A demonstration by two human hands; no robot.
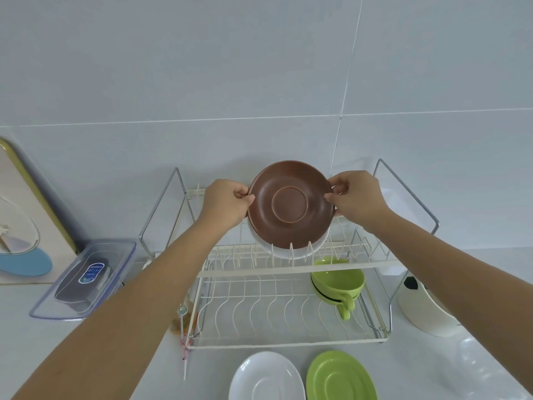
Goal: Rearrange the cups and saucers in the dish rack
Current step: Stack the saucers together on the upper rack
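Observation:
A brown saucer stands on edge in the upper tier of the white wire dish rack, its underside facing me. My left hand pinches its left rim and my right hand pinches its right rim. Behind it a white saucer shows only along its lower edge. Two stacked green cups sit at the right of the lower tier, handles toward me. On the counter in front of the rack lie a white saucer and a green saucer.
A clear lidded plastic box lies to the left of the rack, with a gold-edged board leaning on the wall behind it. A white container stands to the right. The tiled wall is close behind the rack.

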